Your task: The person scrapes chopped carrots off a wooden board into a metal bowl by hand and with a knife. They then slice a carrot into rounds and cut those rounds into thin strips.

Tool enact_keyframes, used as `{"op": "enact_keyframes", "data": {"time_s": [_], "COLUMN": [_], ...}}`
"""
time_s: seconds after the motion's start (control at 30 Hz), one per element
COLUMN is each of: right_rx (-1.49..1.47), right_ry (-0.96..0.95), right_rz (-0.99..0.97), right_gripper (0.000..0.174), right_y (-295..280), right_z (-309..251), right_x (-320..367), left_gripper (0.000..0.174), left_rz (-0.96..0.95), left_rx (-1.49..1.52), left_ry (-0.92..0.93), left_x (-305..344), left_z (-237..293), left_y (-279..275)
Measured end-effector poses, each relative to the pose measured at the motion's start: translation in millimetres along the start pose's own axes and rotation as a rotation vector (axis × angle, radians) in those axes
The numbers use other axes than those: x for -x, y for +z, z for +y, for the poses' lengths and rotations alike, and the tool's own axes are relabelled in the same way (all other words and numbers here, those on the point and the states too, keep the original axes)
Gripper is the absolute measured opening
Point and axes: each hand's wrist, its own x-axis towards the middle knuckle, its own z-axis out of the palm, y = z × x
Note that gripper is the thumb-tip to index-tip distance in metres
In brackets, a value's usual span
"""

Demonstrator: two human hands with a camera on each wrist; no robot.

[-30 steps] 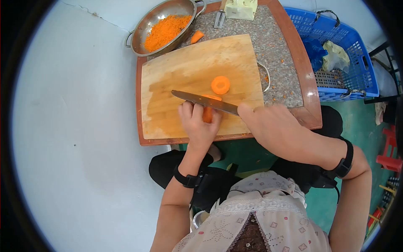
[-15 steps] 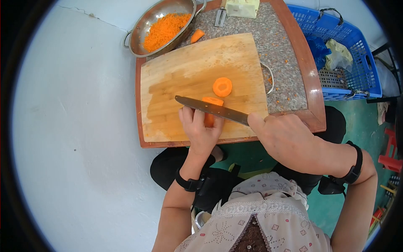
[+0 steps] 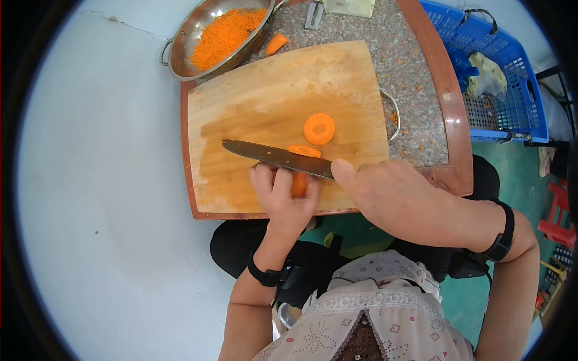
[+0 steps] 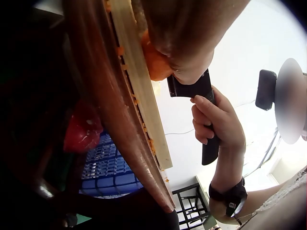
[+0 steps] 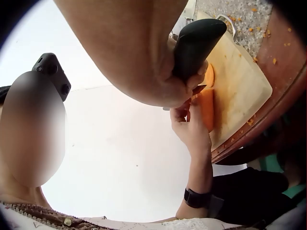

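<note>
Slicing, I think, I curl my left fingers [image 3: 282,182] round the carrot [image 3: 299,184], right fingers [image 3: 344,172] round the knife [image 3: 265,154], and next need steady pushing.

From here, the tabletop [image 3: 409,117] shows speckled stone edged in reddish-brown wood. A wooden board [image 3: 253,120] lies on it, with a metal pan [image 3: 184,39], carrot chunk [image 3: 277,43], flat metal tool [image 3: 313,16] and orange crumbs [image 3: 419,88] around it.
</note>
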Motion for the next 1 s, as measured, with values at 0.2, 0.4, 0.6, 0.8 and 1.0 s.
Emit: {"op": "enact_keyframes", "data": {"time_s": [0.2, 0.4, 0.6, 0.8, 1.0], "right_rx": [0.021, 0.032, 0.094, 0.115, 0.178], "right_ry": [0.034, 0.066, 0.087, 0.066, 0.111], "right_rz": [-0.047, -0.1, -0.113, -0.091, -0.073], "right_gripper": [0.021, 0.018, 0.02, 0.019, 0.02], "right_y": [8, 17, 13, -12, -14], "right_z": [5, 18, 16, -14, -24], "right_x": [-18, -34, -33, -4, 27], "left_gripper": [0.024, 0.026, 0.026, 0.029, 0.032], "left_rz": [-0.006, 0.046, 0.018, 0.04, 0.062], "left_rx": [0.006, 0.003, -0.036, -0.032, 0.005], "left_ry": [-0.012, -0.012, 0.004, 0.076, 0.109], "left_x": [0, 4, 2, -2, -5], "left_z": [1, -2, 0, -4, 0], "left_y": [-1, 3, -1, -1, -1]}}
